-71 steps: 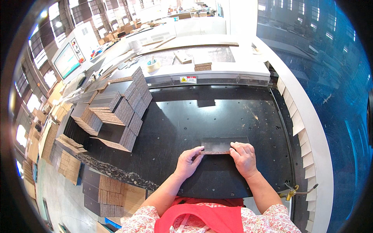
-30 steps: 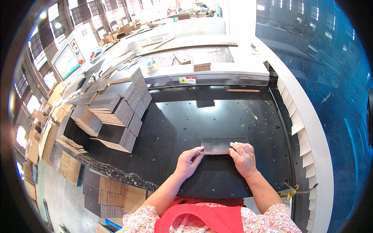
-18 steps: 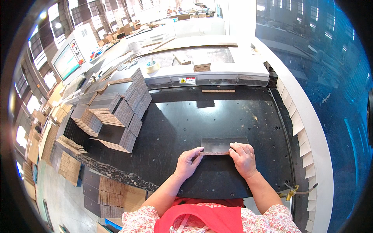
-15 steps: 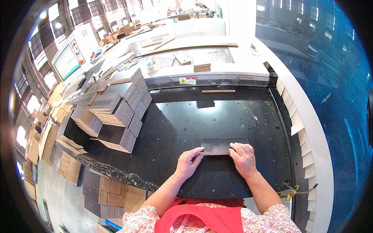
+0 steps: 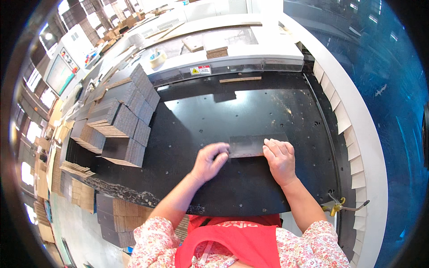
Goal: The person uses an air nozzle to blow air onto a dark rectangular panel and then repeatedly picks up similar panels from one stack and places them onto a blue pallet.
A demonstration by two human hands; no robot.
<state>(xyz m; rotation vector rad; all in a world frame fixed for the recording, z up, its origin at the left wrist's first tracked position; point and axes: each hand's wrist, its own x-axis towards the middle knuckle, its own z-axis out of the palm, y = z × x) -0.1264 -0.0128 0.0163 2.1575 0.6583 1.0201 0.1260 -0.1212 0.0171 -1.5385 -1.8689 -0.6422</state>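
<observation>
A small dark rectangular board (image 5: pixel 247 146) is just over the black worktop (image 5: pixel 187 178) in front of me; I cannot tell whether it lies flat on it. My left hand (image 5: pixel 210 161) is at the board's left end, fingers curled and slightly blurred, with the thumb bent below them. At the right end, my right hand (image 5: pixel 280 161) has its fingers bent over the board's near corner. Stacked dark-faced boards with brown chipboard edges (image 5: pixel 118 118) stand to the left on the worktop.
A thin strip (image 5: pixel 240 80) lies along the worktop's far side. Beyond the machine beam (image 5: pixel 178 73) are a tape roll (image 5: pixel 157 59) and small blocks (image 5: pixel 216 52). A yellow air gun (image 5: pixel 336 207) hangs at the right edge. More boards (image 5: pixel 117 210) are stacked lower left.
Both hands and the board sit slightly farther away over the worktop. The board's near chipboard edge shows less now. My left hand has turned, its thumb drawn in. The whole view has shifted.
</observation>
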